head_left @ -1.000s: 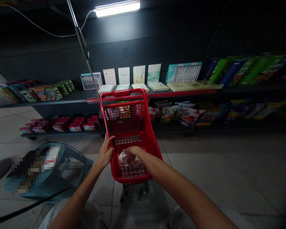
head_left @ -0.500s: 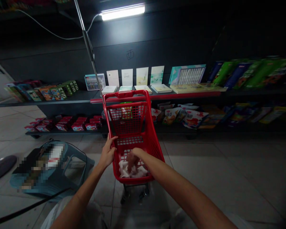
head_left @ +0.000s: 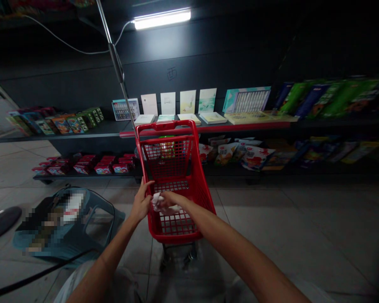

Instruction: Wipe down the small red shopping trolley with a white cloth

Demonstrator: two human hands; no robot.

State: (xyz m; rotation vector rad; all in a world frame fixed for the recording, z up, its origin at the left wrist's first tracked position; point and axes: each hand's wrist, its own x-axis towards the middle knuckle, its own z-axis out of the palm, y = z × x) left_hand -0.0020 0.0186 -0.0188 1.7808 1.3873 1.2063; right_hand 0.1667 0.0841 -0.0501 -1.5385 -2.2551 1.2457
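A small red shopping cart (head_left: pixel 205 189) with a grid basket stands in front of me, tilted slightly in the view. My left hand (head_left: pixel 142 203) grips its left rim, the thumb and fingers hooked over the edge. Inside the basket, my right hand (head_left: pixel 168 199) is closed on a crumpled white cloth (head_left: pixel 157 203), close to the left wall and near my left hand. Part of the cloth trails below the palm, above the grid floor. The fingertips of my right hand are partly hidden by the hand itself and the cloth.
Behind the cart, a dark shelf (head_left: pixel 107 127) holds boxes, books and packets. Snack bags (head_left: pixel 255 155) and red boxes (head_left: pixel 105 165) fill its lower level. A blue-grey stool (head_left: pixel 104 210) with blurred items stands at left, a metal pole (head_left: pixel 116 61) beside the cart.
My right hand has moved up and left inside the basket, carrying the white cloth from the near end to the left wall. My left hand has stayed on the rim.
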